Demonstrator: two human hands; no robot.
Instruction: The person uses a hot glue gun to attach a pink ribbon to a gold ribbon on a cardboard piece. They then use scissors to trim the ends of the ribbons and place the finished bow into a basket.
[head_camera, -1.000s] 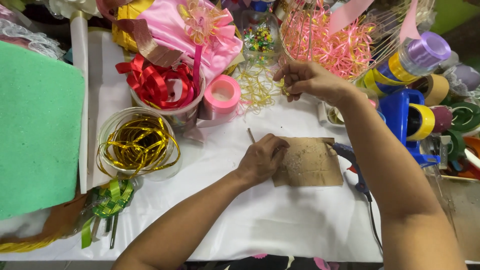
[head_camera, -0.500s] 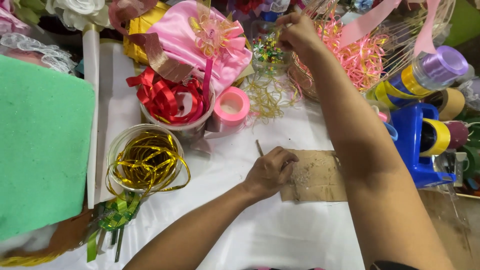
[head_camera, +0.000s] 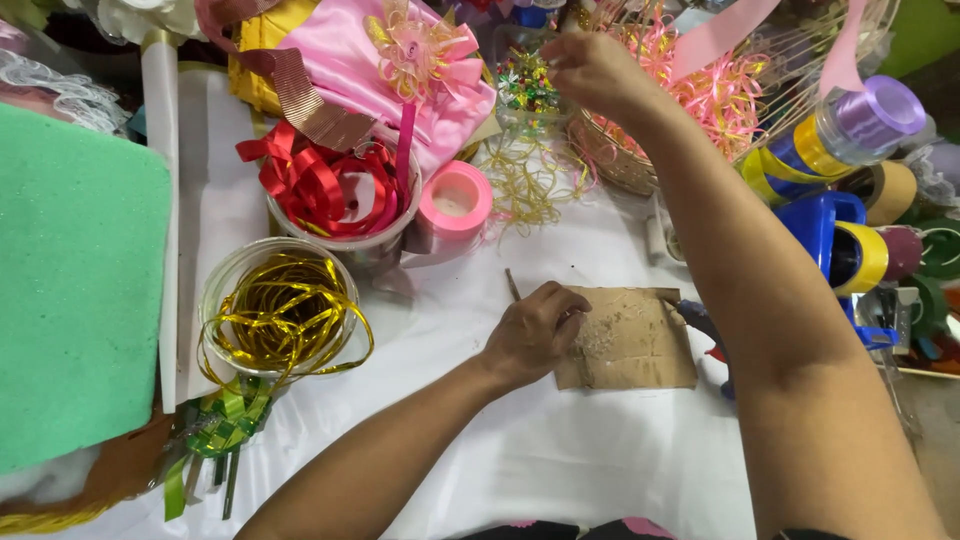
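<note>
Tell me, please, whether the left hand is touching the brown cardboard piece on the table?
Touching. The head view shows the left hand resting with its fingers pressed flat on the left edge of the brown cardboard piece.

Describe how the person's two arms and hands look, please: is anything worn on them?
Both forearms are bare from the elbow down; no sleeve shows in the head view. The left hand has no glove, ring, watch or bracelet that I can see. The right hand is also bare, with no glove or jewellery visible, and its wrist is bare too. The fingernails look short and unpainted, though they are small in the picture.
</note>
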